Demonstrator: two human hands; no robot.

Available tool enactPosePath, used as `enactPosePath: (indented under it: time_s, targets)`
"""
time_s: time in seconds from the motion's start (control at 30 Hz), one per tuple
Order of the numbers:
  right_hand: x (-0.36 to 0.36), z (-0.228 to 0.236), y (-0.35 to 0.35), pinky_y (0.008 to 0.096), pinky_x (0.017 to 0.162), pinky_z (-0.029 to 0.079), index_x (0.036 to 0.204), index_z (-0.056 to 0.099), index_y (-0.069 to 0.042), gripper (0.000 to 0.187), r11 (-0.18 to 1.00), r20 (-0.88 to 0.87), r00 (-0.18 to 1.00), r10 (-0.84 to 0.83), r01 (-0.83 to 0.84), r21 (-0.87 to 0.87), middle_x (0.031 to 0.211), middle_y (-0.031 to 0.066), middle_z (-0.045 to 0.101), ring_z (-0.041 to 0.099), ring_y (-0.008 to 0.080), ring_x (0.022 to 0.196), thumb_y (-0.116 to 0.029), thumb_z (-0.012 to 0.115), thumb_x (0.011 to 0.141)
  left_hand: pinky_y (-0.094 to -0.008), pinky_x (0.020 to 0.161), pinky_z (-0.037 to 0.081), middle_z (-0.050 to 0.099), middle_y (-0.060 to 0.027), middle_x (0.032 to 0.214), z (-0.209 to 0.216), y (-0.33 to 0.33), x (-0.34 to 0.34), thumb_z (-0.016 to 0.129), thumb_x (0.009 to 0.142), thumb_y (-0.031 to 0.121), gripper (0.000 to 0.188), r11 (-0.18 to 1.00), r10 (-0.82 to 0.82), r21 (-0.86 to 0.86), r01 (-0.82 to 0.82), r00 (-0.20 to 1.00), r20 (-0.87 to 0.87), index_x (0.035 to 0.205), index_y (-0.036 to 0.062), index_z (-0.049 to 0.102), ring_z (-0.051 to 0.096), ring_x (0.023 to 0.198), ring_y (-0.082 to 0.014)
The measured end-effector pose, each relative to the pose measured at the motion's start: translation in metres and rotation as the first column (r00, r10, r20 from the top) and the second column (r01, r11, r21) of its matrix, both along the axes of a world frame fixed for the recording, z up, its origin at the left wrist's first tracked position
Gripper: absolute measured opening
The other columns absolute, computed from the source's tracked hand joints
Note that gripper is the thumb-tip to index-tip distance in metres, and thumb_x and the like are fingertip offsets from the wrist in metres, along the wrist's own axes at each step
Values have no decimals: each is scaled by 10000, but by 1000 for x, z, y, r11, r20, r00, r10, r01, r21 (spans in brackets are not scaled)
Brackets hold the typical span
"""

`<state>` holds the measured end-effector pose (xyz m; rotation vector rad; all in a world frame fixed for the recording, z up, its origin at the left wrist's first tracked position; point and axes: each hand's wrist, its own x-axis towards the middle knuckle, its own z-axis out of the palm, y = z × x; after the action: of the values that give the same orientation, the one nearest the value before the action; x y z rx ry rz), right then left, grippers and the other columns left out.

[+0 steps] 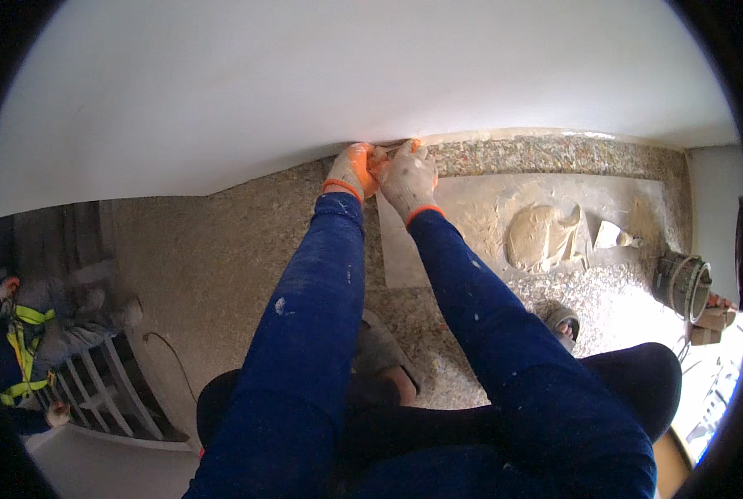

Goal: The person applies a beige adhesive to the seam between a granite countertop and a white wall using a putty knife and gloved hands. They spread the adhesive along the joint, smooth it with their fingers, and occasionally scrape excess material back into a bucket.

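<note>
At the foot of the white wall [371, 75], my two hands meet, both in white work gloves with orange palms and cuffs. My left hand [351, 173] is curled closed close to the bottom of the wall. Beside it, my right hand [411, 181] is also closed, its fingertips up against the wall's lower edge. Whatever the fingers grip is hidden between the gloves. To the right of my right hand lies a flat pale board [463, 216] with a mound of beige plaster [542, 237] on it. A putty knife [611, 235] with a pale blade rests next to the mound.
A dirty bucket [683, 287] lies tipped at the right, near some bricks [713, 320]. Speckled flooring [197, 266] runs along the wall. At far left are a person in a yellow reflective harness [26, 353] and a railing [109, 387]. A thin cable [172, 353] lies on the floor.
</note>
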<state>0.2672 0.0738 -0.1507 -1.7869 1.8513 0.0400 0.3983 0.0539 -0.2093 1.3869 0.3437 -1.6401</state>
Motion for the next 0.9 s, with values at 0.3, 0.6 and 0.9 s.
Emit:
enactPosePath:
  time_s: [0.3, 0.6, 0.9]
  targets:
    - [-22, -6, 7, 460, 975, 449, 1350, 528, -10, 572, 985, -169, 984, 56, -82, -151, 1245, 192, 565, 552, 342, 1170, -357, 603, 901, -356, 727, 575, 619, -143, 1098, -14, -2, 6, 562, 984, 184, 238, 985, -174, -6, 175, 982, 77, 1168, 34, 551, 648, 973, -273]
    - [-9, -11, 18, 488, 957, 466, 1277, 557, -9, 533, 994, 49, 999, -22, 28, -109, 1233, 234, 574, 577, 399, 1134, -271, 664, 826, -374, 876, 554, 599, -190, 1266, -2, 2, 1, 476, 1033, 181, 293, 974, -213, -34, 225, 955, 205, 1271, 23, 538, 607, 1126, -319]
    - [-28, -5, 6, 494, 900, 512, 1336, 479, 27, 573, 992, 85, 990, -114, 118, -40, 1267, 227, 553, 571, 364, 1160, -312, 632, 899, -325, 531, 463, 578, -74, 822, -19, 1, 13, 525, 1014, 206, 161, 986, -154, -37, 161, 976, 152, 986, 59, 586, 548, 645, -189]
